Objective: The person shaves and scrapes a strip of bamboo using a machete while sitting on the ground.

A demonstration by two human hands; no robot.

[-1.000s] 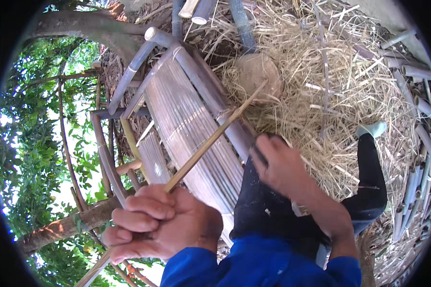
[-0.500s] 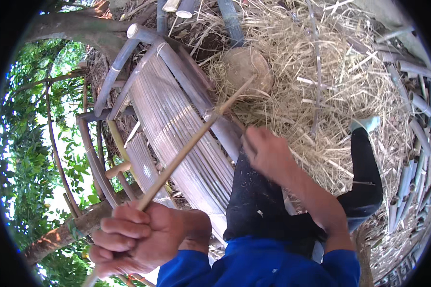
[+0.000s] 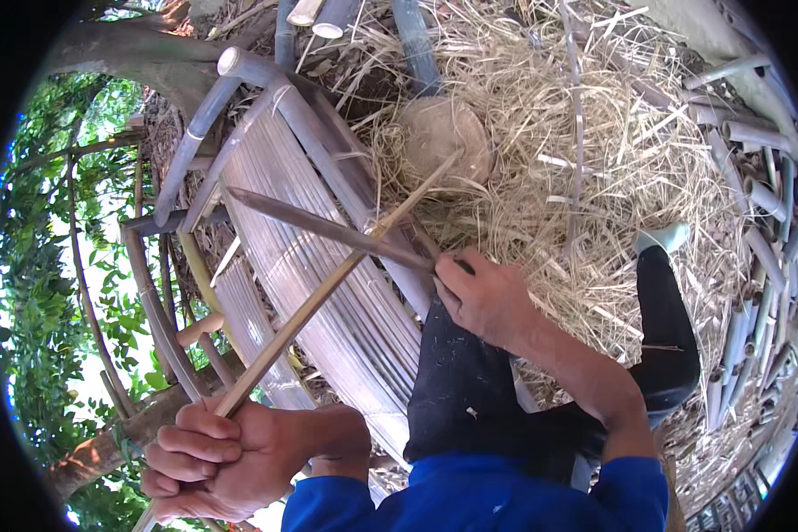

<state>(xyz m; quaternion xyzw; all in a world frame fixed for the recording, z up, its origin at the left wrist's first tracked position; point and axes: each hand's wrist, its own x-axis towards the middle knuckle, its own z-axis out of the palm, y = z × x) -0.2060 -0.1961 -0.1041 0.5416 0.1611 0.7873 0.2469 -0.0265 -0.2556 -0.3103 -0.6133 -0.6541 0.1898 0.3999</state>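
Observation:
My left hand (image 3: pixel 226 461) is closed around the lower part of a long pale stick (image 3: pixel 301 317), which slants up and away to the right. The far tip of the stick touches or overlaps the round wooden block (image 3: pixel 459 133) in view; contact is unclear. In my closed right hand (image 3: pixel 492 301) is a knife with a long dark blade (image 3: pixel 315 223). Its blade points left and crosses the stick partway up, over the slatted bamboo bench. Most of the knife's handle is hidden by my fingers.
The bamboo bench (image 3: pixel 266 173) stands left of my leg. Pale shavings (image 3: pixel 541 115) cover the ground ahead and to the right. Cut bamboo lengths (image 3: pixel 767 199) lie along the right side. Green leaves (image 3: pixel 40 293) and a branch (image 3: pixel 164 412) fill the left.
The blade, hardly visible half a second ago, now shows plainly across the stick. My left hand and the stick have shifted slightly left; my right hand has moved slightly left too.

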